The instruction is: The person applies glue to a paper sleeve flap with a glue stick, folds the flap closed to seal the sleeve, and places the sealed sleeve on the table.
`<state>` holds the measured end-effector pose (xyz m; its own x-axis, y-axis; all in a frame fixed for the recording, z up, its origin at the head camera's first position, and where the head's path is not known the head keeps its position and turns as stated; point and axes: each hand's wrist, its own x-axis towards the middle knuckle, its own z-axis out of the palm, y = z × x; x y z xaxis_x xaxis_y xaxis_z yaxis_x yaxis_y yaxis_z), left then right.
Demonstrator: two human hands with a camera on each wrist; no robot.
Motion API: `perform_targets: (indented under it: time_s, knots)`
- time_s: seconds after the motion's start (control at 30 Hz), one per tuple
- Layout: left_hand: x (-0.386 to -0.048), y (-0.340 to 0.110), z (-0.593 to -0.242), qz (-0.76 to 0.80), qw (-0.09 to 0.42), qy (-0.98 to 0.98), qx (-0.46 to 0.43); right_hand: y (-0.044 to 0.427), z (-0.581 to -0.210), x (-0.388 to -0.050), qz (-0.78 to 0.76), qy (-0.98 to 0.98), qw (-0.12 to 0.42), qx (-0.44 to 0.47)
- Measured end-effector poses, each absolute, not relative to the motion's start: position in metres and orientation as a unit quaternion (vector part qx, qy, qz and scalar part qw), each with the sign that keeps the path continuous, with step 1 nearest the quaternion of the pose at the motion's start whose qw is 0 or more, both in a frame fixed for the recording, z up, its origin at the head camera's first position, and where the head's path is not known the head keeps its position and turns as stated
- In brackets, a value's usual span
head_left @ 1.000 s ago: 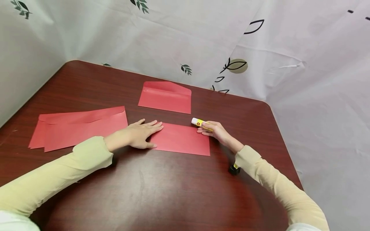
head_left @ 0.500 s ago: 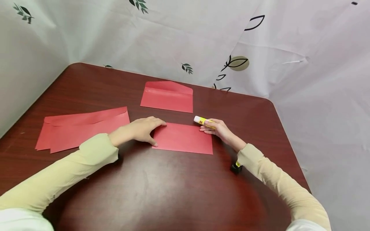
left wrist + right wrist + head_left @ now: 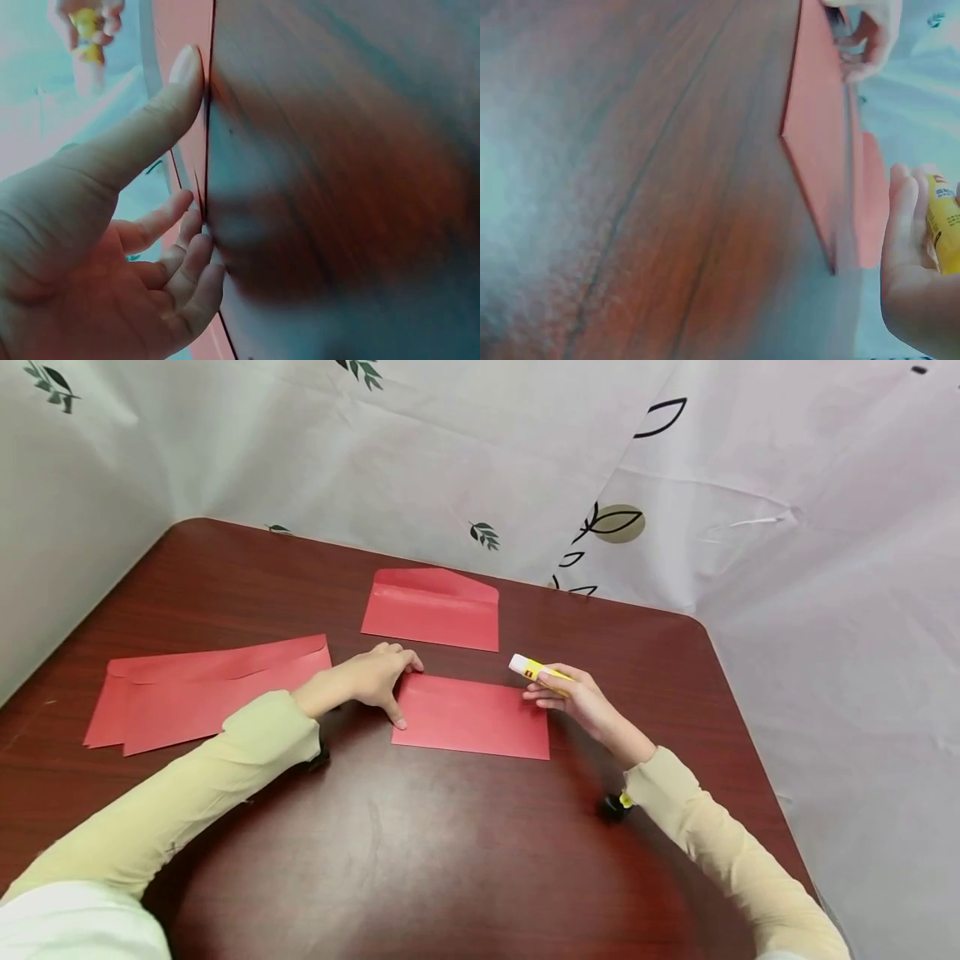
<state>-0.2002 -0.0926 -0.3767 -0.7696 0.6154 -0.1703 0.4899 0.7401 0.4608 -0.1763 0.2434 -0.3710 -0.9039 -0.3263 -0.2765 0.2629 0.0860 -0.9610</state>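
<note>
A red envelope (image 3: 472, 718) lies flat on the table in front of me, its long side running left to right. At its left end is my left hand (image 3: 367, 677): the thumb touches the near left corner and the bent fingers reach the far left corner. My right hand (image 3: 592, 706) holds a yellow glue stick (image 3: 532, 669) with a white end just above the envelope's far right corner. In the right wrist view the glue stick (image 3: 946, 225) shows between fingers and palm. The left wrist view shows the left thumb and fingertips along the envelope's edge, spread apart.
Behind lies another red envelope (image 3: 431, 617) with its flap raised. Overlapping red envelopes (image 3: 217, 685) lie at the left. A small black object (image 3: 613, 808) with a yellow part sits by the right sleeve. White patterned sheeting (image 3: 480, 452) surrounds the dark wooden table (image 3: 420, 860).
My left hand has gone from lying flat with spread fingers to bent fingers at the envelope's left end. The right hand has moved slightly right and up with the glue stick.
</note>
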Motion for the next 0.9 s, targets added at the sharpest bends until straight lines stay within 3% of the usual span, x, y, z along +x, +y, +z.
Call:
perform_targets:
  time_s: [0.13,0.37,0.6,0.8,0.9]
  knots:
    - [-0.206,-0.095,-0.378,0.204,0.176,0.914,0.303,0.245,-0.362,-0.168,-0.677,0.705,0.207,-0.044]
    - [-0.205,-0.099,-0.380,0.227,0.165,0.912,0.300,0.250,-0.353,-0.157,-0.682,0.696,0.216,-0.070]
    - [-0.194,-0.110,-0.376,0.332,0.162,0.894,0.254,0.242,-0.339,-0.143,-0.708,0.661,0.240,-0.063]
    - [-0.178,-0.120,-0.374,0.474,0.200,0.831,0.211,0.239,-0.331,-0.130,-0.726,0.637,0.252,-0.061]
    - [-0.169,-0.127,-0.374,0.507,0.184,0.821,0.185,0.239,-0.329,-0.123,-0.726,0.636,0.252,-0.070]
